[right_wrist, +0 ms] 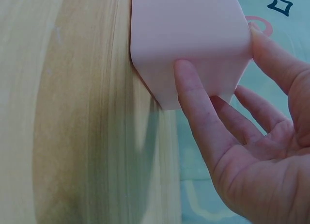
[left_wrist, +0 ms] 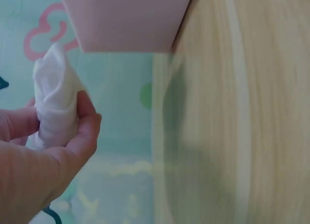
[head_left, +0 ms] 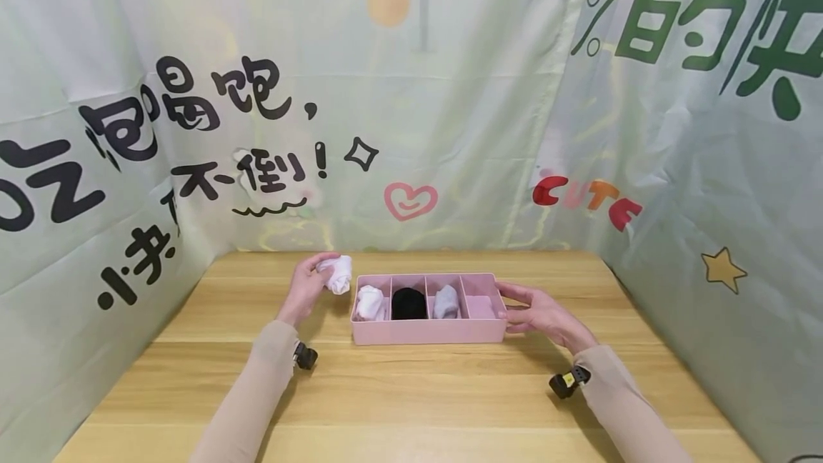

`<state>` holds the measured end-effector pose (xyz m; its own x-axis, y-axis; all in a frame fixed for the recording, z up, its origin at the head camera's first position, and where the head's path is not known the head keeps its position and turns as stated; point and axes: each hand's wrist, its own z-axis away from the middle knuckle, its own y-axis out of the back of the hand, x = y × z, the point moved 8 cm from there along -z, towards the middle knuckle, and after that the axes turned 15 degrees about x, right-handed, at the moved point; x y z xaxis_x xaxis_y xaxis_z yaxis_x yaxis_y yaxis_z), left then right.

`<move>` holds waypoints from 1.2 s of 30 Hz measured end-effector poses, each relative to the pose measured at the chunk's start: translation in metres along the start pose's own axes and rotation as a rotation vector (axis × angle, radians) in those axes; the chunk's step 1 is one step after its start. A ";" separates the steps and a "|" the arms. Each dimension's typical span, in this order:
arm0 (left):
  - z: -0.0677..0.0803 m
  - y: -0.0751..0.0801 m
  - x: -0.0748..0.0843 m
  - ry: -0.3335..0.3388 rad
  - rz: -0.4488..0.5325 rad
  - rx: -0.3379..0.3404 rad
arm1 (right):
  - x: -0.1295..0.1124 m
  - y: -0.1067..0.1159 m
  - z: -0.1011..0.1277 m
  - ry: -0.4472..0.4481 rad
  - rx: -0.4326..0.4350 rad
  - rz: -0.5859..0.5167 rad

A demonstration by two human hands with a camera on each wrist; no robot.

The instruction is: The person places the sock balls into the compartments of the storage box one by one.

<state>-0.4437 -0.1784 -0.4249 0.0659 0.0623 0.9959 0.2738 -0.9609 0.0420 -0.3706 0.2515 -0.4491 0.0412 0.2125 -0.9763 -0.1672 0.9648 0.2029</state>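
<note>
A pink divided box (head_left: pixel 427 333) sits on the wooden table. Three of its compartments hold rolled socks: white (head_left: pixel 370 303), black (head_left: pixel 408 304) and grey (head_left: pixel 446 301); the rightmost compartment looks empty. My left hand (head_left: pixel 308 282) holds a rolled white sock (head_left: pixel 337 274) just left of the box, above the table; the sock (left_wrist: pixel 55 100) is pinched between thumb and fingers in the left wrist view. My right hand (head_left: pixel 536 313) rests against the box's right end (right_wrist: pixel 193 44), thumb and straight fingers touching the wall.
The wooden table (head_left: pixel 411 399) is enclosed by printed cloth walls at the back (head_left: pixel 411 127), left and right. Wrist cameras (head_left: pixel 566 382) hang under both sleeves.
</note>
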 end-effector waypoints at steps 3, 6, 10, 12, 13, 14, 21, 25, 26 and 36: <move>0.003 -0.002 0.001 -0.012 0.018 0.033 | 0.000 -0.001 0.000 0.000 0.001 0.002; 0.004 -0.004 0.002 -0.037 0.015 0.072 | 0.000 -0.001 -0.001 0.002 0.004 0.007; 0.007 -0.008 0.004 -0.057 0.006 0.100 | 0.001 -0.002 -0.001 0.000 0.007 0.011; 0.009 -0.013 0.005 -0.063 0.011 0.096 | 0.002 -0.003 0.000 -0.006 0.008 0.009; 0.010 -0.015 0.006 -0.059 0.021 0.092 | 0.002 -0.003 0.000 -0.007 0.008 0.010; 0.011 -0.018 0.006 -0.057 0.027 0.087 | 0.002 -0.003 0.000 -0.007 0.010 0.011; 0.019 -0.035 0.012 -0.048 0.015 0.062 | -0.001 -0.004 -0.001 0.010 -0.005 0.018; 0.025 -0.048 0.015 -0.059 0.022 0.041 | -0.001 -0.003 -0.001 0.013 -0.010 0.012; 0.026 -0.051 0.015 -0.061 0.032 0.035 | -0.001 -0.003 -0.001 0.013 -0.010 0.012; 0.038 -0.080 0.021 -0.062 0.129 -0.057 | -0.001 -0.002 -0.002 0.001 0.002 0.003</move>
<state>-0.4278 -0.0902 -0.4099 0.1568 -0.0473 0.9865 0.2042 -0.9757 -0.0792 -0.3719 0.2489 -0.4492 0.0394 0.2150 -0.9758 -0.1658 0.9644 0.2058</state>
